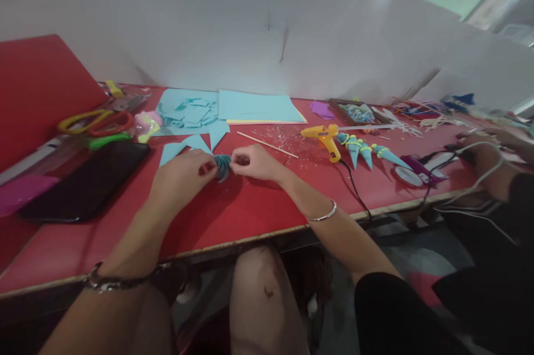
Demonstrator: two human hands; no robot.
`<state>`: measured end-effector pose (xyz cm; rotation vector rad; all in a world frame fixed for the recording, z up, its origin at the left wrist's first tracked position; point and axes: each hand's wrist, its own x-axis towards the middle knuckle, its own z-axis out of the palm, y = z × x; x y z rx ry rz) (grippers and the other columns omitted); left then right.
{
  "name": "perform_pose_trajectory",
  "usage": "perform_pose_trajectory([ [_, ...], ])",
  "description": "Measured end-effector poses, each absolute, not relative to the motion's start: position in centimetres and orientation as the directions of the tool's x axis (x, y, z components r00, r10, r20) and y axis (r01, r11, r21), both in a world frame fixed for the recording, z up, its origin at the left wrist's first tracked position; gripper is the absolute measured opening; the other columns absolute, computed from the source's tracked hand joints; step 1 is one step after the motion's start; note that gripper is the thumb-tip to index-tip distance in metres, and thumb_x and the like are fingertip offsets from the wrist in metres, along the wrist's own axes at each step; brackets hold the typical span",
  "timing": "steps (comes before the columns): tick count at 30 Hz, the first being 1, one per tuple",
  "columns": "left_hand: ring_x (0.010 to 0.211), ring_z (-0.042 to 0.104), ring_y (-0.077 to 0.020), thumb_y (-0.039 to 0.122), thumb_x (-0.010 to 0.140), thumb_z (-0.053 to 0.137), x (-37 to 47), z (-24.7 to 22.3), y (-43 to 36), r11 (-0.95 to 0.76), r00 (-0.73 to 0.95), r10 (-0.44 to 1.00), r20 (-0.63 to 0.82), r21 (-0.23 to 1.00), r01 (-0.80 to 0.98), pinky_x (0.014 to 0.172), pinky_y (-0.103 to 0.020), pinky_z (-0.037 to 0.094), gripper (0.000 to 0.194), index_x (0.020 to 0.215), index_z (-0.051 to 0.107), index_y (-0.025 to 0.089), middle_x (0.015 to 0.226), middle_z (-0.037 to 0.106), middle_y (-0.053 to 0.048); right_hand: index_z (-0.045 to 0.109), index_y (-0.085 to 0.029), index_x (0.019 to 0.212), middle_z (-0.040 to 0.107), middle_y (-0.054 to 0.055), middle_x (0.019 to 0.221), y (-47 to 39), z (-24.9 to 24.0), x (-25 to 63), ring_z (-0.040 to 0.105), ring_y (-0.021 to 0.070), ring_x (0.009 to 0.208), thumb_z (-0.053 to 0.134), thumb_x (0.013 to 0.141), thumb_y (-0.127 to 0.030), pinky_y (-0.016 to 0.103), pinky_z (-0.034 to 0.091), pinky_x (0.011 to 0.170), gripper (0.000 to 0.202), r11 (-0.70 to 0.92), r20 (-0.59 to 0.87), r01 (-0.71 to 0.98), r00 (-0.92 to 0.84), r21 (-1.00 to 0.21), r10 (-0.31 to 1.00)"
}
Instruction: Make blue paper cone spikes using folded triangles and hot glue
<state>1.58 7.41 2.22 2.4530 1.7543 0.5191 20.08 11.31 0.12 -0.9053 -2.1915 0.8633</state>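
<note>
Between my two hands is a small dark-teal piece with curved, folded-looking petals (223, 166), just above the red tabletop. My left hand (183, 177) pinches its left side with thumb and fingertips. From the right, my right hand (256, 161) has its fingers closed in a pinch at the piece's other edge. Fingertips cover part of it, so its exact make is unclear. Light-blue paper strips (219, 133) lie just behind my hands. A thin wooden stick (267, 144) rests on the table beyond my right hand.
A yellow glue gun (323, 138) with a black cord lies to the right, near finished blue cones (367, 154). Blue sheets (258, 105) and cut pieces (192, 112) are at the back. A black phone (89, 182) and scissors (110, 124) lie left. Another person's hand (479, 146) is far right.
</note>
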Motion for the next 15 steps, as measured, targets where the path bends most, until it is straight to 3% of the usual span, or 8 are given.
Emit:
perform_pose_trajectory([
  [7,0.084,0.057,-0.0193,0.034,0.08,0.043,1.2,1.8,8.1,-0.458,0.387,0.886,0.254,0.355,0.815,0.074,-0.03,0.044,0.023,0.078,0.061,0.02,0.092,0.063,-0.006,0.049,-0.016,0.08,0.048,-0.002,0.07,11.3,0.6,20.3,0.043,0.0074,0.061,0.046,0.076,-0.022,0.022,0.036,0.06,0.008,0.564,0.382,0.35,-0.468,-0.748,0.797],
  [15,0.093,0.057,-0.0209,0.036,0.082,0.041,1.0,1.2,8.5,-0.52,0.45,0.852,0.269,0.327,0.789,0.079,-0.031,0.044,0.027,0.086,0.064,0.021,0.099,0.063,-0.006,0.055,-0.014,0.089,0.058,0.002,0.08,11.7,0.1,20.3,0.05,0.0093,0.07,0.049,0.076,-0.018,0.023,0.041,0.067,0.014,0.54,0.276,0.36,-0.574,-0.761,0.771],
])
